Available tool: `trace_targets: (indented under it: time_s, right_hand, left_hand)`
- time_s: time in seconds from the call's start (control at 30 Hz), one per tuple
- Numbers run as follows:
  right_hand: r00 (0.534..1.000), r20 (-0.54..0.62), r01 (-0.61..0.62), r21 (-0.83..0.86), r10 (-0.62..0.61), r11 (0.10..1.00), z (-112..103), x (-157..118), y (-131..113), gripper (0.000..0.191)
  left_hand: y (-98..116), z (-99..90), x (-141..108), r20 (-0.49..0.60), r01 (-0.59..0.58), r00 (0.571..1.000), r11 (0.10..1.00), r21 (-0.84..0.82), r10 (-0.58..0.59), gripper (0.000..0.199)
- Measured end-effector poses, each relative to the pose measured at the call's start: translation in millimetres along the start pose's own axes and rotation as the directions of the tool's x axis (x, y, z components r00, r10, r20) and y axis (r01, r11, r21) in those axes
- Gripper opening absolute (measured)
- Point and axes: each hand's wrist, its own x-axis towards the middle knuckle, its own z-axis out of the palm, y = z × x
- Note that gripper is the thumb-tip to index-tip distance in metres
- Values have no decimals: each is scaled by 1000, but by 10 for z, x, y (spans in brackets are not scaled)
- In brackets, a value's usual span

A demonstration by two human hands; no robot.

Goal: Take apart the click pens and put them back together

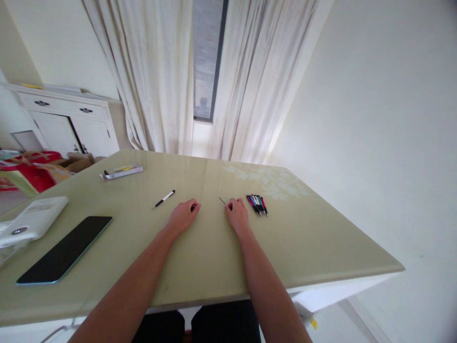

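Note:
My left hand (183, 215) rests closed on the table, with a small dark piece (193, 207) showing at its fingertips; what it is cannot be made out. A short way to the right, my right hand (237, 214) is curled around a pen part, mostly hidden, with a bit of green at the fingers. From that grip a thin dark pen refill (222, 201) points toward the far left. Several coloured pens (257, 205) lie side by side just right of this hand. A single white-and-black pen (164, 199) lies beyond and left of my left hand.
On the left lie a black tablet-like slab (66, 248) and a white device or packet (34, 219). A clear plastic box (122, 171) sits near the far left edge of the table (321, 243). Red bags (35, 169) and a white cabinet (67, 119) stand beyond.

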Motion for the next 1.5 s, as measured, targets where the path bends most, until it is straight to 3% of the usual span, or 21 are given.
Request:
trace_targets:
  time_s: [0.17,0.33,0.5,0.63,0.8,1.0,1.2,1.27,1.37,1.5]
  right_hand:
    - [1000,-6,19,-28,-19,999,-12,-48,-94,12]
    - [991,-9,130,-123,-132,984,42,-76,-211,18]
    - [984,26,176,-178,-174,968,134,-66,-299,21]
    - [982,2,187,-116,-188,975,132,-47,-281,31]
    - [987,-160,-2,-31,-3,1000,39,-10,-80,17]
    - [992,-66,-113,-7,112,994,13,20,58,9]
    - [983,-67,-172,-4,171,985,-21,12,51,9]
    - [986,-107,-128,23,129,992,-32,6,20,10]
    - [989,-137,79,138,-59,987,-16,-36,-124,11]
    - [948,-44,312,308,-314,899,57,-159,-410,15]
  left_hand:
    - [9,-6,-4,6,-6,1000,1000,-1,6,30]
    - [31,-17,-5,1,-16,1000,1000,-17,16,33]
    - [19,-14,11,-73,-11,997,991,-131,1,21]
    - [1,-4,13,-105,-60,993,990,-128,47,13]
    - [-11,-4,11,-96,-98,992,987,-124,86,9]
    - [-41,-5,27,-92,-149,986,981,-122,138,8]
    - [-53,1,24,-78,-189,980,976,-110,181,11]
    - [-44,1,13,-70,-191,980,976,-104,184,11]
    - [-14,2,-7,-53,-195,980,977,-90,191,10]
    - [19,15,-16,-36,-230,973,970,-79,228,12]
